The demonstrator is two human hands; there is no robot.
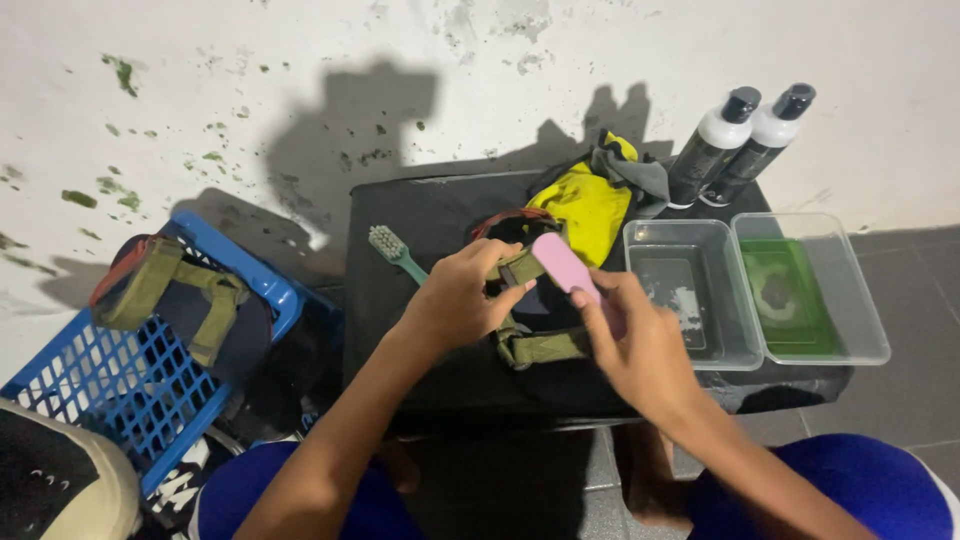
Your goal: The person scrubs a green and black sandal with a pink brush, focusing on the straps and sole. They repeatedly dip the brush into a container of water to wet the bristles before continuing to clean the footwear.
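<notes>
Basically: dark sandal with olive straps [525,330] sits mid-frame on the black-covered stool [420,215]. Left hand [460,300] reaches in from 7 o'clock, fingers curled and clamped on the sandal's strap. Right hand [630,345] comes in from 5 o'clock, closed on a pink block [565,265] pressed against the sandal. Green toothbrush [395,250] at 10 o'clock; two clear tubs [755,290] at 3 o'clock; blue basket [140,380] at 9.

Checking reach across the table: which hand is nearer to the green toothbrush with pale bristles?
Left. The left hand grips the olive-strapped sandal just right of the green toothbrush; the right hand, holding a pink block, sits farther right.
</notes>
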